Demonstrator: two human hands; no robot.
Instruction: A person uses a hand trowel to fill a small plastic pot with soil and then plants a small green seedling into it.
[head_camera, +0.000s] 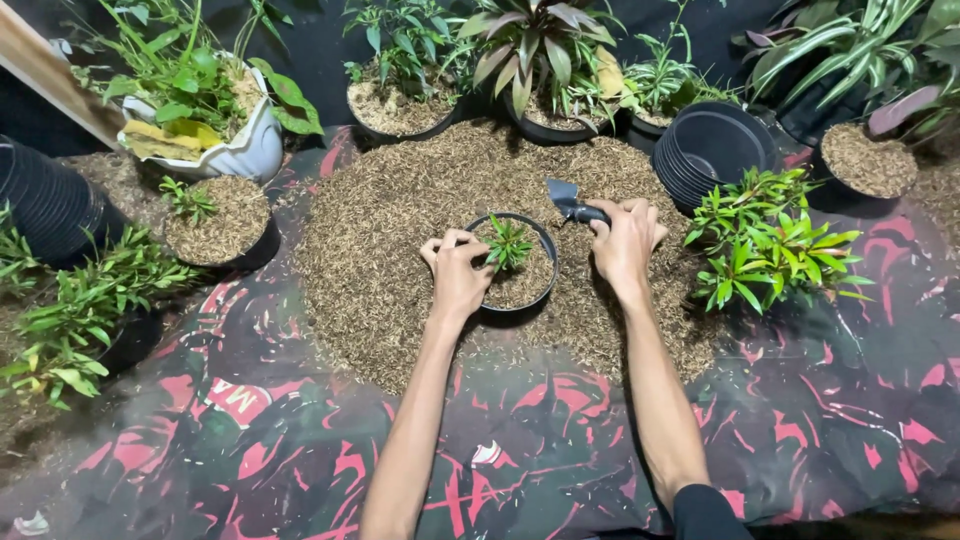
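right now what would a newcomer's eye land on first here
First, the two bare arms reaching to the middle: the left hand steadies a small black pot holding a green seedling, and the right hand has a trowel in its grip. Next, the round heap of brown husk beneath them, ringed by potted plants.

Left hand (457, 272) is gripping the rim of the small black pot (514, 262), steadying the green seedling (508, 243) in its husk fill. Right hand (625, 240) is holding the trowel (570, 201) over the husk pile (400, 210), beside stacked black pots (712, 147).
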